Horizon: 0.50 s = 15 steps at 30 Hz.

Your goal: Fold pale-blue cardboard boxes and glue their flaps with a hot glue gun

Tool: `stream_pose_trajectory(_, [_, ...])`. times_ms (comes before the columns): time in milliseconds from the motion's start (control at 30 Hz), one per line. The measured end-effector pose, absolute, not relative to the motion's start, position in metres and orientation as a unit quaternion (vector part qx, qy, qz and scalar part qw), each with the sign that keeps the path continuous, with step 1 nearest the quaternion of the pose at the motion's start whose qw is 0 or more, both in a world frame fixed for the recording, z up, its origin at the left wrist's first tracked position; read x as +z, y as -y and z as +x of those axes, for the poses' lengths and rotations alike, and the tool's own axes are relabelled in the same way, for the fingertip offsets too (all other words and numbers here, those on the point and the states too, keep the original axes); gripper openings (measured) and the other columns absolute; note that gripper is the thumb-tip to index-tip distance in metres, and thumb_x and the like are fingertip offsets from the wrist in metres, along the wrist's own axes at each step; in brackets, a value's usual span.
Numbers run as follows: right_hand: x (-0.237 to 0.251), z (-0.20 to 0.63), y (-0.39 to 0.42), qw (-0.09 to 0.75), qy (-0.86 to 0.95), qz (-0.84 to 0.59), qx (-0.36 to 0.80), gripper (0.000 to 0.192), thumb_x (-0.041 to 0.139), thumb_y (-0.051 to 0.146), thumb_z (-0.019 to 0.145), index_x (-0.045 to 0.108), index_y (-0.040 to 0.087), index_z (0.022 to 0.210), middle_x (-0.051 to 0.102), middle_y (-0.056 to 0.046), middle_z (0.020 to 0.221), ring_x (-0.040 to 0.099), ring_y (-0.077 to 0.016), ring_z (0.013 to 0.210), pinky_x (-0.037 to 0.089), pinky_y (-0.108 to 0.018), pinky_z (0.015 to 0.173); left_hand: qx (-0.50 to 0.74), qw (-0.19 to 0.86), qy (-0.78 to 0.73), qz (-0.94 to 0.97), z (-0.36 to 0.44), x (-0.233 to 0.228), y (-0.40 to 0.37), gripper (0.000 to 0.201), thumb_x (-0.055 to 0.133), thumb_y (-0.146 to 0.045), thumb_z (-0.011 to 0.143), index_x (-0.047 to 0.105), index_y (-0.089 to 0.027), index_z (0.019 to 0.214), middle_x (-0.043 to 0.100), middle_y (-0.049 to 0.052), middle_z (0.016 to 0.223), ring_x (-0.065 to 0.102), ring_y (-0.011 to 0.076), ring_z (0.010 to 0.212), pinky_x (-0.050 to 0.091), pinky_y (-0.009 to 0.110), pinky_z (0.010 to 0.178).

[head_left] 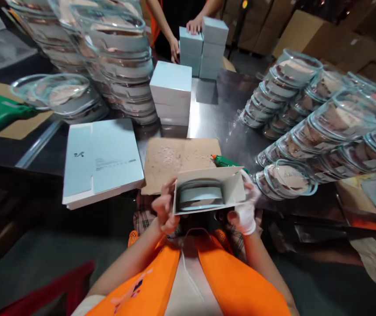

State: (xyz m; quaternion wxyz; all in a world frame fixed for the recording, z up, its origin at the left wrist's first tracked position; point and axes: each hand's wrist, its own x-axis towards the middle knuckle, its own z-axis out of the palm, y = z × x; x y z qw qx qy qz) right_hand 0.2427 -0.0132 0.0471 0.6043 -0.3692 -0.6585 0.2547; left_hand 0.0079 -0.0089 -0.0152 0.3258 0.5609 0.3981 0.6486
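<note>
Gripping from the left, the bare left hand (pixel 165 211) clasped an open pale-blue carton (pixel 207 189) held above the lap, just short of the counter (pixel 214 109) edge. Inside sat a glass container with a grey lid (pixel 201 195). The gloved right hand (pixel 245 210) had its fingers clenched on the carton's right wall.

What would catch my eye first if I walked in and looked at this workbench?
Probably the open box held at the near edge between the left hand and the gloved right hand, with a round glass dish inside. Next, the leaning rows of glass dishes on the right and the tall stacks at the back left. Pale blue boxes stand mid-table.
</note>
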Motion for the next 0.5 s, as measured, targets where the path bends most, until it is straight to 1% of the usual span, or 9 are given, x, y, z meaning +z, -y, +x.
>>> stream_pose_trajectory(67, [0.047,0.226,0.008,0.578,0.673,-0.364,0.284,0.072,0.066,0.091,0.081,0.071,0.033,0.123,0.052,-0.009,0.16,0.058,-0.0368,0.146,0.047,-0.057,0.123,0.661,0.294,-0.352,0.594,0.003,-0.006,0.01,0.066,0.051,-0.089,0.088,0.078,-0.029,0.09,0.073,0.011,0.109,0.07,0.0353,0.122,0.06,0.056,0.101])
stream_pose_trajectory(133, [0.051,0.212,0.006,0.577,0.642,-0.405,0.301,0.066,0.057,0.089,0.089,0.076,0.029,0.108,0.057,-0.009,0.154,0.06,-0.0364,0.143,0.049,-0.055,0.121,0.671,0.259,-0.331,0.61,0.002,0.006,0.011,0.056,0.055,-0.078,0.095,0.079,-0.027,0.09,0.073,0.008,0.094,0.072,0.0332,0.114,0.06,0.05,0.1])
stream_pose_trajectory(167, [0.054,0.205,0.006,0.594,0.607,-0.436,0.298,0.059,0.058,0.083,0.093,0.076,0.029,0.108,0.061,-0.009,0.149,0.062,-0.0344,0.139,0.051,-0.053,0.119,0.679,0.245,-0.334,0.606,0.004,0.012,0.011,0.049,0.06,-0.072,0.096,0.079,-0.027,0.097,0.072,0.007,0.092,0.073,0.0309,0.109,0.061,0.046,0.097])
stream_pose_trajectory(233, [0.062,0.191,0.006,0.636,0.532,-0.483,0.281,0.038,0.068,0.059,0.097,0.069,0.03,0.121,0.068,-0.008,0.137,0.067,-0.0279,0.129,0.054,-0.047,0.113,0.701,0.227,-0.342,0.583,0.009,0.022,0.009,0.04,0.073,-0.06,0.096,0.071,-0.031,0.124,0.073,0.004,0.101,0.074,0.0242,0.1,0.061,0.037,0.087])
stream_pose_trajectory(267, [0.066,0.186,0.007,0.654,0.504,-0.492,0.276,0.037,0.072,0.047,0.095,0.063,0.032,0.127,0.069,-0.006,0.133,0.068,-0.0245,0.124,0.055,-0.044,0.111,0.719,0.221,-0.336,0.567,0.012,0.026,0.008,0.05,0.076,-0.055,0.095,0.061,-0.037,0.139,0.072,0.002,0.109,0.073,0.021,0.097,0.06,0.033,0.083])
stream_pose_trajectory(333, [0.074,0.179,0.007,0.671,0.481,-0.487,0.284,0.047,0.073,0.031,0.09,0.054,0.034,0.133,0.069,-0.004,0.129,0.069,-0.0198,0.117,0.056,-0.039,0.108,0.729,0.21,-0.314,0.571,0.013,0.031,0.005,0.059,0.077,-0.054,0.096,0.051,-0.046,0.148,0.072,0.001,0.116,0.072,0.0178,0.096,0.058,0.03,0.079])
stream_pose_trajectory(367, [0.077,0.179,0.007,0.668,0.479,-0.487,0.293,0.05,0.073,0.028,0.089,0.052,0.033,0.134,0.068,-0.004,0.129,0.069,-0.0189,0.117,0.055,-0.038,0.108,0.721,0.196,-0.306,0.59,0.012,0.032,0.003,0.053,0.077,-0.057,0.096,0.057,-0.045,0.143,0.072,0.0,0.113,0.072,0.0176,0.096,0.057,0.029,0.08])
stream_pose_trajectory(433, [0.081,0.19,0.009,0.637,0.49,-0.503,0.318,0.052,0.072,0.031,0.089,0.052,0.031,0.137,0.067,-0.006,0.134,0.068,-0.0201,0.121,0.055,-0.038,0.109,0.685,0.158,-0.309,0.641,0.004,0.032,0.0,0.04,0.073,-0.065,0.095,0.075,-0.034,0.121,0.073,0.003,0.106,0.071,0.0192,0.096,0.056,0.03,0.08])
stream_pose_trajectory(500, [0.079,0.213,0.013,0.576,0.515,-0.535,0.342,0.048,0.067,0.044,0.094,0.057,0.027,0.138,0.067,-0.01,0.137,0.069,-0.0241,0.122,0.056,-0.042,0.108,0.653,0.127,-0.325,0.673,-0.007,0.03,-0.002,0.052,0.067,-0.073,0.093,0.082,-0.025,0.105,0.072,0.007,0.108,0.071,0.0207,0.097,0.056,0.03,0.079])
